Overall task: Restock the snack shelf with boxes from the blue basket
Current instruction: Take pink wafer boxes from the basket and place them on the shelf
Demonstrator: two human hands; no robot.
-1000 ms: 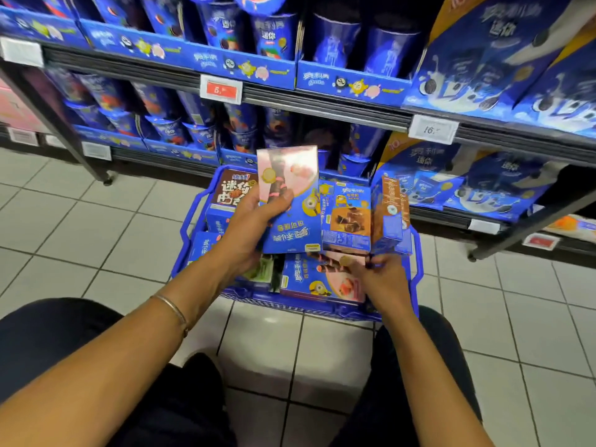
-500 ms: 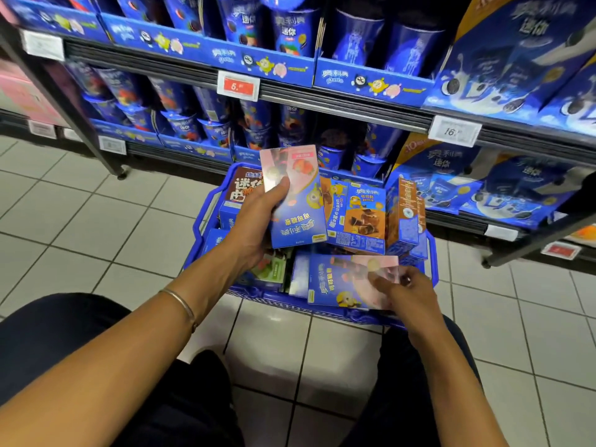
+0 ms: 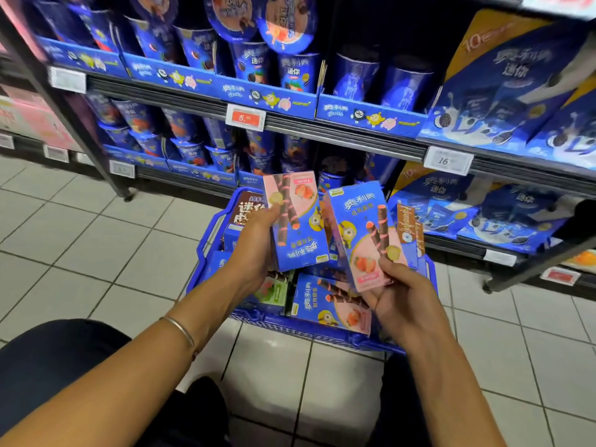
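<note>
While left hand (image 3: 254, 250) grips strawberry box (image 3: 295, 221) above blue basket (image 3: 277, 324), right hand (image 3: 403, 301), earlier down in basket, now grasps second box (image 3: 364, 233) raised above it.

Your left wrist carries one thin, silver-coloured bangle (image 3: 181, 330), a plain narrow band. Both forearms (image 3: 129, 379) are bare up to the frame edge. Dark, plain trousers (image 3: 54, 356) cover your two legs.

Even overhead store lighting. Shelf (image 3: 322, 130) recesses dark. Motion blur softens upper packaging; wide-angle bowing toward frame edges. Floor tiles (image 3: 96, 240) faintly glossy.
</note>
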